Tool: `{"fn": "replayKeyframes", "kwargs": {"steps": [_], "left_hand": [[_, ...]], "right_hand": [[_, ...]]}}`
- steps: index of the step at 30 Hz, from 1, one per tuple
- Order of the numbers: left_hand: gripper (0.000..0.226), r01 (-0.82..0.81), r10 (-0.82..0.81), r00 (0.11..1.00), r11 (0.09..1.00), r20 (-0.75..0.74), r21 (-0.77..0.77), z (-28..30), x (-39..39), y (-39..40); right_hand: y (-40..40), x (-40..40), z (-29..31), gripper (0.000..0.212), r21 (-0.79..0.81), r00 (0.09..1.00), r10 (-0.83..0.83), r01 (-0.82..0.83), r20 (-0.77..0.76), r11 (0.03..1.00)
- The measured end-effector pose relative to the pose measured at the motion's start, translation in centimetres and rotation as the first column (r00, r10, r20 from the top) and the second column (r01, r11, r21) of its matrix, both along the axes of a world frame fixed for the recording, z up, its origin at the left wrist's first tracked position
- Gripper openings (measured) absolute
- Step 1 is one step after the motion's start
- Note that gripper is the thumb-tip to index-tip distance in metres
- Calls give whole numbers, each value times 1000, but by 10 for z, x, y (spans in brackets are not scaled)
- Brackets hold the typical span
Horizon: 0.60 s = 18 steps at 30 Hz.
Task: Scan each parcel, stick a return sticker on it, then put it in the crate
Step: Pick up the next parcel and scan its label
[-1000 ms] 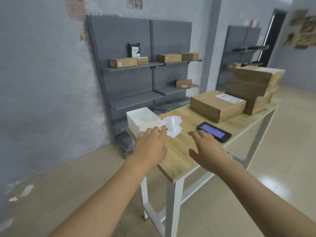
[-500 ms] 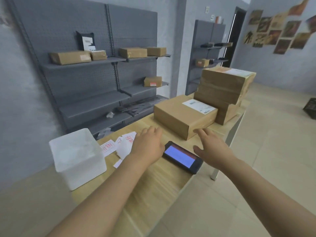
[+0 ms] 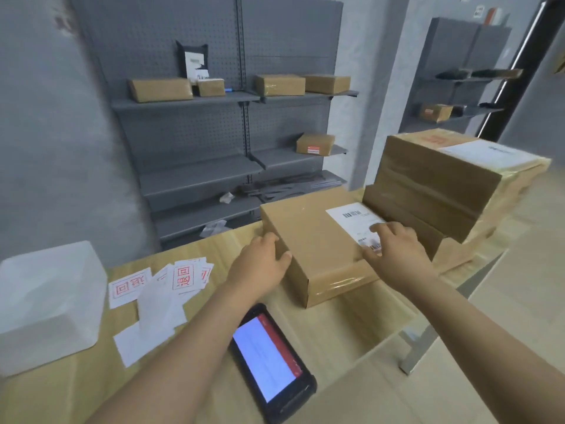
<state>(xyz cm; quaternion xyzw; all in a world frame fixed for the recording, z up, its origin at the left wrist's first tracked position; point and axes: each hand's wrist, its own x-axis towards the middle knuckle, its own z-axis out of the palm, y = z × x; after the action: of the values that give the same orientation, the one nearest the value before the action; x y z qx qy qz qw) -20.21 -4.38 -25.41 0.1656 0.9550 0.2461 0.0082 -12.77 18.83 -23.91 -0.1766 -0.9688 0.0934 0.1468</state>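
**What the head view leaves unclear**

The parcel (image 3: 318,240) is the landmark. On its top, the shipping label (image 3: 356,220) is partly covered by the right hand (image 3: 397,255), and its print is too blurred to read. The left hand (image 3: 260,264) hides the parcel's near left edge. Just right of the parcel, the lower boxes of the stack (image 3: 443,191) are partly hidden behind it. Left of the parcel, the white bin (image 3: 46,301) is cut off by the picture's edge.
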Motion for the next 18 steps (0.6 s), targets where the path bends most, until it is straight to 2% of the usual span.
{"fn": "replayKeyframes", "kwargs": {"steps": [3,7,11,14,18], "left_hand": [[48,-128,115,985,986,127,105,-5,-12,23],[63,-323,248,903,931,352,172,-12,-20,39],[60,-406,217,828,868,517,285,-22,-18,46],[52,-470,210,800,801,562,370,-23,-13,53],[40,-508,234,802,752,550,420,-13,-4,49]], "right_hand": [[32,-24,-1,50,-26,998,17,-15,67,1000],[53,-47,-12,57,-121,985,36,-15,170,993],[59,-62,-17,62,-88,983,-5,21,183,996],[60,-65,-15,68,-122,982,-5,29,190,992],[55,-54,-7,71,-260,996,5,19,90,965]]}}
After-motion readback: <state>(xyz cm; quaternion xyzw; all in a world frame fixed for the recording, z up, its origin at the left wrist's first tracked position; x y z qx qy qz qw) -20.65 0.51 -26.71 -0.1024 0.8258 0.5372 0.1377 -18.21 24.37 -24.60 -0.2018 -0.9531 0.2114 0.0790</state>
